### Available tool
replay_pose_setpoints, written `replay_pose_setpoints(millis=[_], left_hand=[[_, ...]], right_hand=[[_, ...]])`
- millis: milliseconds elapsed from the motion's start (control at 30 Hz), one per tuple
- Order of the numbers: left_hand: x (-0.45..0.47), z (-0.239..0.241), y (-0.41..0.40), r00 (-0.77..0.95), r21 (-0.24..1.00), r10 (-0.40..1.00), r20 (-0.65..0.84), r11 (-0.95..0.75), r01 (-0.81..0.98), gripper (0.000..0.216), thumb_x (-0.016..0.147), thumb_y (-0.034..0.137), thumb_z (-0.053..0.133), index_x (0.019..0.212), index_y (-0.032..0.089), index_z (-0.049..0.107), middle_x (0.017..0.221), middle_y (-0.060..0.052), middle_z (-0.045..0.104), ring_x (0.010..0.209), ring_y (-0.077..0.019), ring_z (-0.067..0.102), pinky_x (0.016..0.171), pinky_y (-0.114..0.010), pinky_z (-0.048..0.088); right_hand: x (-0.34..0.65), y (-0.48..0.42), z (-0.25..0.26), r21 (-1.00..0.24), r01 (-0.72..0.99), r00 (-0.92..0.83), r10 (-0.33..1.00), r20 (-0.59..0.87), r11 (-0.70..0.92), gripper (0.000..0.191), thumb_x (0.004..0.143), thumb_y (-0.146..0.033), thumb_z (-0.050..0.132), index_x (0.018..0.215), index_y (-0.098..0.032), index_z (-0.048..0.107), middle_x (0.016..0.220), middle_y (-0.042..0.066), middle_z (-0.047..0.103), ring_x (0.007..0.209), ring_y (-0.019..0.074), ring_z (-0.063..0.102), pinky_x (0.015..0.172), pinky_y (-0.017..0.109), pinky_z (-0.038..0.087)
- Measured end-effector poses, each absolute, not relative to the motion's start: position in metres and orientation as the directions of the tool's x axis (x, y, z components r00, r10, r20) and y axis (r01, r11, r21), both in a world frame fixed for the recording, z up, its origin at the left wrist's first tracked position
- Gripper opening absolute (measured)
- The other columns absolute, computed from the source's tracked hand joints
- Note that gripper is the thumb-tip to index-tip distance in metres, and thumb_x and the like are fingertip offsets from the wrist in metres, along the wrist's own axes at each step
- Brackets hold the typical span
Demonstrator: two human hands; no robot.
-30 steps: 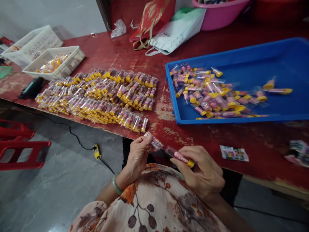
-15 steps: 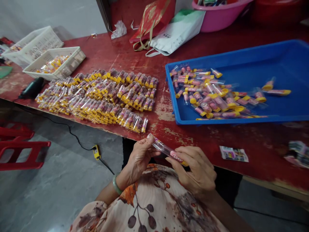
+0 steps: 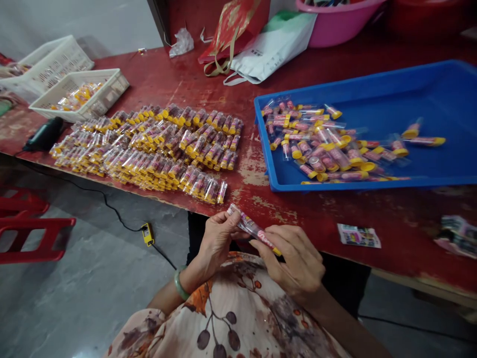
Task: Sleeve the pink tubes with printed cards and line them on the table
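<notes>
A clear plastic tube (image 3: 254, 229) with pink lettering and a yellow end spans the gap between my hands, above the table's front edge. My left hand (image 3: 216, 238) pinches its upper end between thumb and fingers, and a bit of clear, printed plastic shows past the thumb. Around the lower, yellow end my right hand (image 3: 296, 258) is closed, thumb beneath and fingers on top. Just beyond my left hand, a large stacked pile of similar tubes (image 3: 149, 149) lies on the table. Whether the held tube has a loose film around it, I cannot tell.
At the right, a blue tray (image 3: 273, 171) holds many loose tubes. White baskets (image 3: 102, 102) and a black tool (image 3: 44, 134) with a cord are at the left. Bags (image 3: 272, 49) and a pink basin (image 3: 335, 25) stand behind; a printed packet (image 3: 358, 236) lies front right.
My left thumb has moved a little down the tube, so more of its upper end sticks out. The right hand has shifted slightly left, still on the yellow end.
</notes>
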State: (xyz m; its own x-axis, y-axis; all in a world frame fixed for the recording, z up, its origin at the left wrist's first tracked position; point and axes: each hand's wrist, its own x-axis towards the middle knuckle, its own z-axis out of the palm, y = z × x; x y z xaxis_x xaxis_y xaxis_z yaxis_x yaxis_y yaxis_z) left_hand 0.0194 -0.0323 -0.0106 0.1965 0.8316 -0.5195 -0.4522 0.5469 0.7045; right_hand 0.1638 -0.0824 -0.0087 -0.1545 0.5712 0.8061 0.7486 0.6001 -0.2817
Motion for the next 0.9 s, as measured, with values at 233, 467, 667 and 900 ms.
replay_pose_setpoints(millis=[233,467,667,900], left_hand=[[0.022,-0.009,-0.035,0.212,0.684,0.848,-0.487,0.52,-0.511,0.035,0.057,0.029,0.087,0.081,0.012,0.068,0.071,-0.002,0.069,0.058,-0.0094,0.062,0.06,-0.021,0.052],[0.018,-0.007,-0.037,0.304,0.654,0.815,-0.492,0.577,-0.489,0.034,0.057,0.026,0.087,0.084,0.012,0.071,0.076,-0.003,0.072,0.062,-0.0115,0.064,0.064,-0.024,0.053],[0.02,-0.004,-0.047,0.496,0.628,0.735,-0.463,0.667,-0.402,0.04,0.057,0.025,0.087,0.092,0.011,0.073,0.077,-0.007,0.074,0.068,-0.015,0.067,0.071,-0.026,0.052],[0.017,-0.009,-0.048,0.504,0.633,0.696,-0.512,0.702,-0.327,0.035,0.051,0.025,0.089,0.079,0.011,0.073,0.071,-0.005,0.073,0.059,-0.0118,0.064,0.064,-0.022,0.049]], right_hand=[[0.161,-0.081,-0.012,-0.511,0.633,-0.11,0.72,0.685,0.582,0.037,0.077,-0.012,0.071,0.112,-0.013,0.056,0.099,0.013,0.064,0.093,0.0245,0.062,0.079,0.042,0.055],[0.174,-0.09,-0.015,-0.621,0.548,-0.145,0.795,0.589,0.56,0.044,0.082,-0.011,0.062,0.124,-0.016,0.05,0.122,0.015,0.056,0.111,0.025,0.058,0.089,0.038,0.054],[0.168,-0.083,-0.014,-0.706,0.57,0.067,0.833,0.549,0.42,0.045,0.076,-0.019,0.071,0.117,-0.021,0.051,0.115,0.011,0.056,0.098,0.0217,0.059,0.07,0.032,0.055],[0.165,-0.082,-0.013,-0.801,0.51,0.142,0.888,0.437,0.313,0.039,0.073,-0.017,0.07,0.108,-0.02,0.054,0.107,0.007,0.055,0.066,0.0111,0.048,0.058,0.028,0.049]])
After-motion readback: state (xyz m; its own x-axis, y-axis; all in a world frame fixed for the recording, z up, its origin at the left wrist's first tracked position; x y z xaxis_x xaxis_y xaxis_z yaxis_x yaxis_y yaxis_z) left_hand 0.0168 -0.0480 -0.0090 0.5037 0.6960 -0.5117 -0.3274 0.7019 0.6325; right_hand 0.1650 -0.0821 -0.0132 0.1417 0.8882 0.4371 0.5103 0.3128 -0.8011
